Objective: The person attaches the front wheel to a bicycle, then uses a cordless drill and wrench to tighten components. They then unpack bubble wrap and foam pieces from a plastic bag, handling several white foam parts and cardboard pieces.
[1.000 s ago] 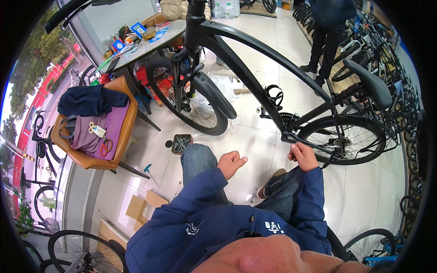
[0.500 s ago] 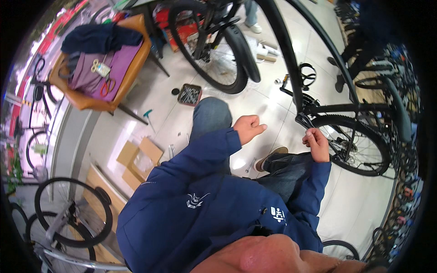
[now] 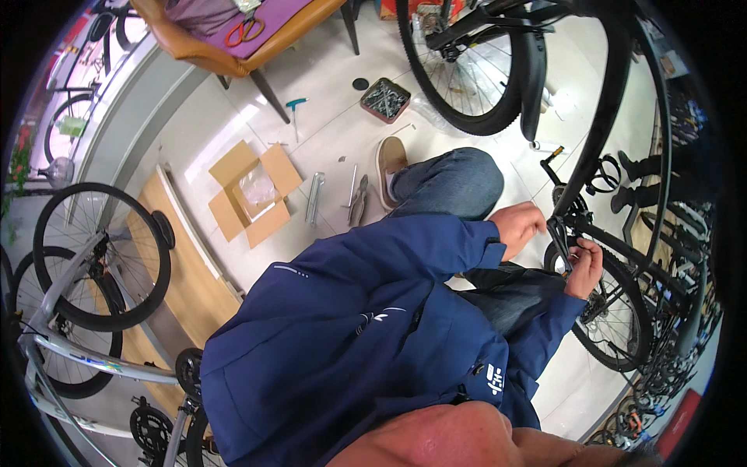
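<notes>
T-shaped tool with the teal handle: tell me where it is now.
In the head view, the teal-handled tool lies on the glossy white tile floor, left of and above centre, between the slim dark chair leg and the round black disc.

We take this for a bicycle shop with a repair corner: a dense row of bicycles [image 3: 642, 405] lines the right edge, and a silver-framed bicycle [image 3: 101, 364] stands at left. Near the black bicycle [image 3: 604, 117], we see pliers [image 3: 358, 208], a T-handled tool [image 3: 296, 103] and a tin [image 3: 383, 117] of small metal parts on tiled floor [image 3: 320, 70] (a tan chair [image 3: 175, 39] adds a homelier note).
</notes>
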